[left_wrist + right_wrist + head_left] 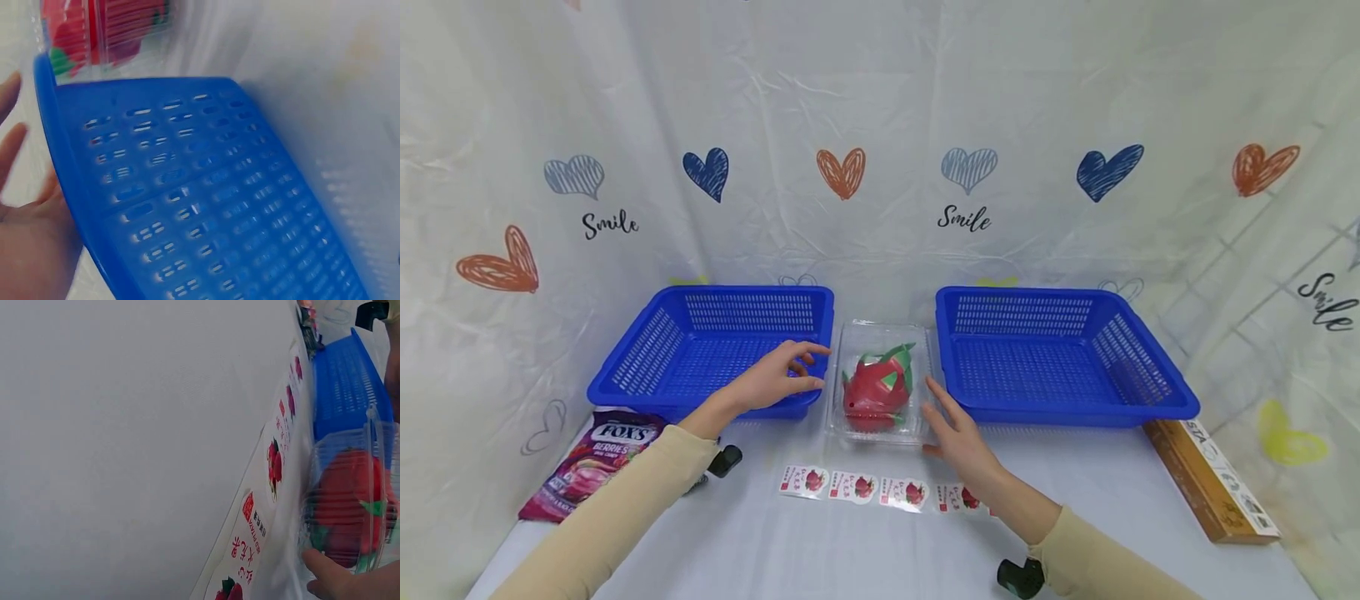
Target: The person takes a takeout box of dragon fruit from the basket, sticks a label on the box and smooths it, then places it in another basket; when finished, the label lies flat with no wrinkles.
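Note:
A clear plastic clamshell box (854,340) holding a red dragon fruit (880,387) with green tips sits between two blue baskets. My left hand (778,377) hovers over the right rim of the left basket (658,354), its fingers loosely bent toward the box and holding nothing. On the other side, my right hand (961,442) has its fingers spread, with fingertips right at the box's right edge. In the right wrist view, a finger (325,569) overlaps the box's lower corner. A strip of dragon fruit stickers (853,487) lies in front of the box, partly hidden by the right hand.
The right basket (1067,412) stands beyond my right hand. A purple Fox's candy bag (598,462) lies at the left, partly under the left basket's rim. At the right lies a long brown and white carton (1213,483). A printed curtain (880,108) hangs behind.

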Demonstrator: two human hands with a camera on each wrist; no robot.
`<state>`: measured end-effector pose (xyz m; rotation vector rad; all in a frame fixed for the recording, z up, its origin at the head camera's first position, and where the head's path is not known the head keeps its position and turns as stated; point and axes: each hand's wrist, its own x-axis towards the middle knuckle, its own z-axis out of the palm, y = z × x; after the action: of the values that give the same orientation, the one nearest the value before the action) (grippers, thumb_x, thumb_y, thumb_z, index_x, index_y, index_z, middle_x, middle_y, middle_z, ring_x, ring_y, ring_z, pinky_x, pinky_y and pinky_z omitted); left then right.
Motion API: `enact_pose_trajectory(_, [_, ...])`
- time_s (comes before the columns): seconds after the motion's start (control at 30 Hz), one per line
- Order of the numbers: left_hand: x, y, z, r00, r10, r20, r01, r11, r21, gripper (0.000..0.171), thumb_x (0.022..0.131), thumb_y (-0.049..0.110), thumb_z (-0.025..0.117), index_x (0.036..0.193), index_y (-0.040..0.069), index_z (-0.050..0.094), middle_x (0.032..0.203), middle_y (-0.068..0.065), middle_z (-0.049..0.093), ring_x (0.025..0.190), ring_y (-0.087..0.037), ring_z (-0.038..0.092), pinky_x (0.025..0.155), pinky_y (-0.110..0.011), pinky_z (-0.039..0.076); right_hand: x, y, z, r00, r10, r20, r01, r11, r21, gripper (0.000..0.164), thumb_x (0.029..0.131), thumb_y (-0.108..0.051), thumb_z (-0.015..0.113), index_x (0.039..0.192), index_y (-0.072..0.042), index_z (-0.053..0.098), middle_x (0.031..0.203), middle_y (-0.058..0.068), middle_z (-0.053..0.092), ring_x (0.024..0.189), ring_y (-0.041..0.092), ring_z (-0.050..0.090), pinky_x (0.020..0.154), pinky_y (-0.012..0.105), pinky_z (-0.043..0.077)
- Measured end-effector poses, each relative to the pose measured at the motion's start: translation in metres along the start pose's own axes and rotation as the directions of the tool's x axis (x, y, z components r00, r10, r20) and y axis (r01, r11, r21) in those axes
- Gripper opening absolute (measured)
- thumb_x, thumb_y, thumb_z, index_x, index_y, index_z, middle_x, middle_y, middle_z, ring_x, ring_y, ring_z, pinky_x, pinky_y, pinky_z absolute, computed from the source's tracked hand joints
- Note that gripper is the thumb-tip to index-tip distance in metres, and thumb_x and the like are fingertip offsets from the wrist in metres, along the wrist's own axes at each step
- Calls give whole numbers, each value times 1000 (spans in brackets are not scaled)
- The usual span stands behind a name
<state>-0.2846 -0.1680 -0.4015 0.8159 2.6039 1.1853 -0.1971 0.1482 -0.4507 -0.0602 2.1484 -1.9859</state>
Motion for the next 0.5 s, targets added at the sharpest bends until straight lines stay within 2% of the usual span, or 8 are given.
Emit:
enact_pose_trajectory(0.1, [-8,5,5,990,125,-70,-121,991,48,47,93,22,69,136,8,56,119,-11,48,100,-25,56,79,-36,52,-7,0,-5,1000,-1,-1,1,999,-52,56,102,-41,50,153,-39,27,162,2,14,145,35,23,99,51,44])
enact_pose_trajectory(0.17, [-13,11,9,968,225,-108,-217,973,81,44,91,18,71,132,6,59,117,-9,49,97,-24,57,77,-33,53,-13,1,-10,1000,-12,-1,11,996,-83,55,102,-40,50,153,-37,29,161,4,16,143,36,27,99,49,44])
enact_pose_trajectory(0.27, [-17,21,18,914,382,-135,-366,921,131,39,88,12,74,124,5,63,115,-8,52,93,-24,58,73,-30,53,-23,3,-17,1000,-17,3,17,993,-114,54,102,-37,51,152,-33,32,161,5,18,140,39,32,100,48,44])
enact_pose_trajectory(0.37, [-20,35,30,854,508,-114,-489,858,160,36,85,9,76,119,6,66,114,-6,56,88,-22,58,70,-28,53,-34,4,-24,1000,-21,5,21,991,-130,54,102,-35,53,152,-30,34,159,7,23,138,40,36,100,45,45])
enact_pose_trajectory(0.47, [-23,52,47,817,575,-48,-566,815,125,35,85,10,76,118,7,66,114,-4,57,87,-19,59,71,-26,53,-44,4,-32,1000,-18,-6,17,991,-133,55,101,-35,55,151,-27,35,155,11,32,135,38,42,99,40,46])
enact_pose_trajectory(0.5, [-25,58,53,811,584,-21,-580,809,93,34,86,10,76,118,6,66,114,-4,57,88,-18,60,73,-25,53,-47,4,-34,1000,-20,-9,19,991,-135,55,101,-35,55,151,-25,34,153,13,36,134,37,43,99,39,47])
